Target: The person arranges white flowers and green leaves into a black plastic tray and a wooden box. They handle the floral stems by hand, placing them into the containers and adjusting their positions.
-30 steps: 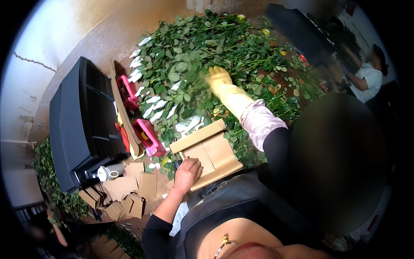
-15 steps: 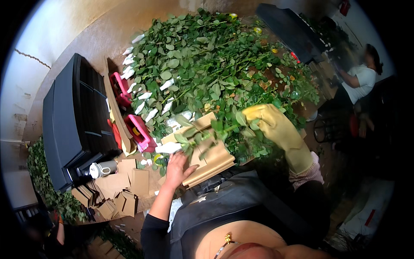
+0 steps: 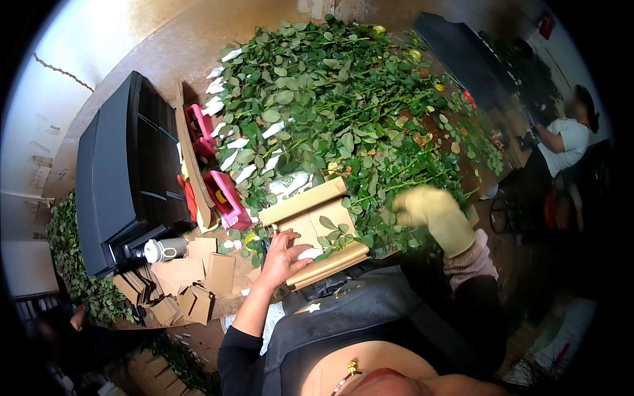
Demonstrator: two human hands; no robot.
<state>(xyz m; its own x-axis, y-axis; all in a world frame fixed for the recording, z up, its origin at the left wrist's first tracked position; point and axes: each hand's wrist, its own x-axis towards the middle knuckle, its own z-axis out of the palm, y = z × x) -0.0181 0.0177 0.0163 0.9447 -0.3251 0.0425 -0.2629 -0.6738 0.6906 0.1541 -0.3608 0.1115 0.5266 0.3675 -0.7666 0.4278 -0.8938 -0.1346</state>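
My left hand is bare, with fingers extended over a corrugated cardboard wrap that lies in front of me with its near edge folded up. Against its fingertips rests the white-covered head of a leafy flower stem, which lies on the cardboard. The foliage looks like rose leaves. My right hand, in a yellow rubber glove, is raised to the right of the wrap, close to the leaves. Motion blurs its fingers, and I cannot see whether they hold anything.
A big heap of leafy stems with white-covered heads covers the table. Pink plastic holders, a black rack, a white mug and cut cardboard pieces stand at left. A person works at the far right.
The leafy stem, which was up between my hands, now lies on the cardboard. My right hand has moved slightly down and away from the stem. My left hand has shifted slightly right.
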